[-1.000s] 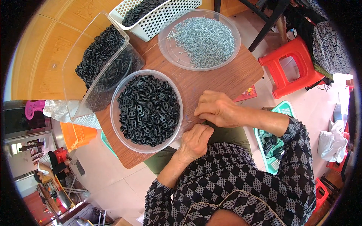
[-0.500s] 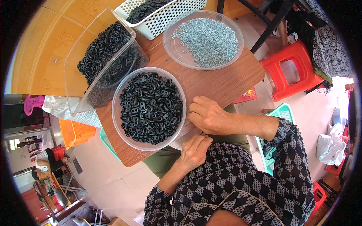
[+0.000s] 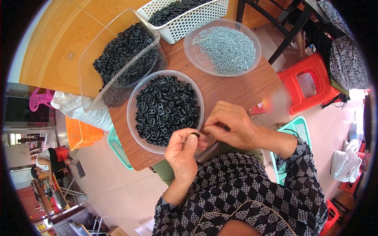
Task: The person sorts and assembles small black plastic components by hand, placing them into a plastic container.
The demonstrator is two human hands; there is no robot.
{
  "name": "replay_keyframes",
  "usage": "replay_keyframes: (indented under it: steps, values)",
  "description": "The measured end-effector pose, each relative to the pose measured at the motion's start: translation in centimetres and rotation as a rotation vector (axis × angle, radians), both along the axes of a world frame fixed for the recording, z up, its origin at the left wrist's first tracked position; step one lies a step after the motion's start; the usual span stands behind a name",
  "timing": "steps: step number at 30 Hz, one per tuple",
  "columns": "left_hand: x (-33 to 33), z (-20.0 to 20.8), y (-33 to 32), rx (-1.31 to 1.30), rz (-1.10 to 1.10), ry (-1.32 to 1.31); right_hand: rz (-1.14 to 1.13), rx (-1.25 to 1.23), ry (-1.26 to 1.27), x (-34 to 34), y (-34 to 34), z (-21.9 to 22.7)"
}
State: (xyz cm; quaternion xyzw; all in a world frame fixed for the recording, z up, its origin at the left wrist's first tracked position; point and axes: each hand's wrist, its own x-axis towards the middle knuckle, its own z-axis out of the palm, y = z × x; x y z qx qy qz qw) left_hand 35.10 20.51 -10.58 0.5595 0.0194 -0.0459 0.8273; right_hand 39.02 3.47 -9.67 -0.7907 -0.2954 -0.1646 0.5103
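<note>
Just past the near rim of the round clear bowl (image 3: 132,118) of black plastic rings, the left hand (image 3: 182,151) has its grip pressed together on one small black ring (image 3: 195,135), thumb and forefinger pinching it. The right hand (image 3: 232,128) sits beside that bowl on its right, almost touching the left hand; its fingertips pinch a small dark piece (image 3: 226,127), too small to tell apart further. Both hands hover over the near edge of the wooden surface (image 3: 236,86).

Beyond the bowl, further from the person, a second clear round dish (image 3: 258,51) holds a heap of small silvery metal pins. To the bowl's far left a tall clear tub (image 3: 88,67) leans, filled with more black rings, and behind it a white lattice basket (image 3: 197,21) holds still more. Nothing lies between the hands and the bowl.

Right of the bowl, off the surface, a red plastic stool (image 3: 303,84) stands on the floor, with a teal crate (image 3: 299,128) nearer the person. Left of the bowl and lower down are an orange crate (image 3: 80,131) and a white sack (image 3: 78,110).
</note>
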Motion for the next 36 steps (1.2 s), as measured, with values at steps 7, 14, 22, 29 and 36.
replay_keyframes:
  steps: [7, 14, 22, 29, 36]
  values:
    - [0.9, 0.7, 0.2, -0.1, 0.05, 0.046, -0.054, -0.182, -0.339, -0.1, 2.1, -0.2]
    - [1.0, 0.1, -0.2, -0.111, 0.222, 0.038, -0.013, -0.352, -0.475, -0.3, 3.0, 0.5]
    - [1.1, 0.7, 0.5, -0.192, 0.187, 0.127, -0.006, -0.365, -0.563, -0.2, 3.9, 0.5]
    - [1.4, 0.7, 1.2, -0.27, 0.156, 0.145, 0.047, -0.19, -0.415, 0.5, 3.9, 0.4]
    - [1.5, 1.3, 1.8, -0.186, 0.144, 0.023, 0.057, 0.156, 0.112, 0.9, 4.3, 1.4]
